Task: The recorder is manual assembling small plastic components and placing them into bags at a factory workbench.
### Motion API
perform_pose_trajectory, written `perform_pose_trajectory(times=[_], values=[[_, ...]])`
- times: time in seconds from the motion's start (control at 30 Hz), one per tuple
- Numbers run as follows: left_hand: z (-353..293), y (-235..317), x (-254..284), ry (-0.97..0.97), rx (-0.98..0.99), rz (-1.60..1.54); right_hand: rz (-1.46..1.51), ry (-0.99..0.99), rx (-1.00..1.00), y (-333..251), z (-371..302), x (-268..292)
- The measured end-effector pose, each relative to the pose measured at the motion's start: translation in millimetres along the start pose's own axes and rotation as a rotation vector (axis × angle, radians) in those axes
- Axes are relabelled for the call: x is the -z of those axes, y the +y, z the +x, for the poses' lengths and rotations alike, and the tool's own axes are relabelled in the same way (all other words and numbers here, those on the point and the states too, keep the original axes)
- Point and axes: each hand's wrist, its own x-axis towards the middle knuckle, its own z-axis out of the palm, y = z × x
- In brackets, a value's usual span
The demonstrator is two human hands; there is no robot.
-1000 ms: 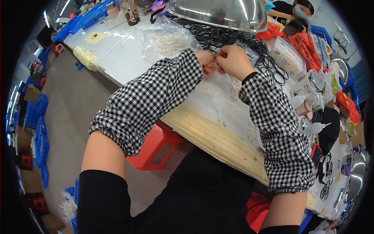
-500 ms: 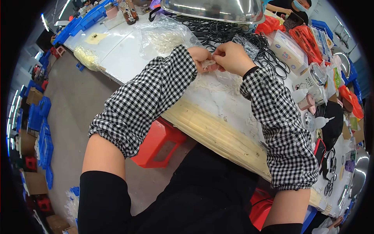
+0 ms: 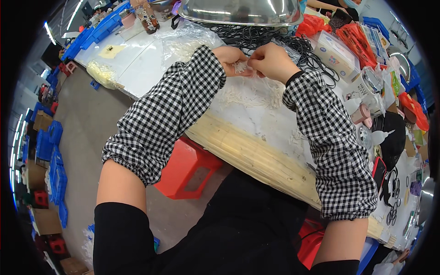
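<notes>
Small white pieces lie cupped in my left hand, whose fingers curl around them above the table. Right beside it, my right hand is closed in a pinch, fingertips close to the left ones. Whatever is between those fingertips is too small to make out. Under my hands, a clear plastic sheet and scattered pale scraps cover part of the white tabletop. A clear bag of white pieces lies just beyond my left wrist. Black cords or bands are heaped past both hands.
A shiny metal bowl stands at the far edge. Rightward are a tissue box, red plastic bags, a white cup and a phone. A red stool stands below the table's wooden edge.
My hands stay close together and have shifted slightly. More of the white pieces in my left palm now show. The whole view has moved a little.
</notes>
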Motion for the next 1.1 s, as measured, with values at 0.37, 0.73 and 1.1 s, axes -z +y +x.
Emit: perform_pose_trajectory(times=[0.37,0.73,1.1], values=[[-14,9,-15,-0.133,-0.048,0.021,0.256,-0.028,-0.117,1,-3,5],[-30,14,-13,-0.061,-0.04,0.067,0.312,-0.11,-0.178,-1,-9,13],[-41,7,-30,0.042,-0.184,0.151,0.348,-0.12,-0.196,-2,-9,14]])
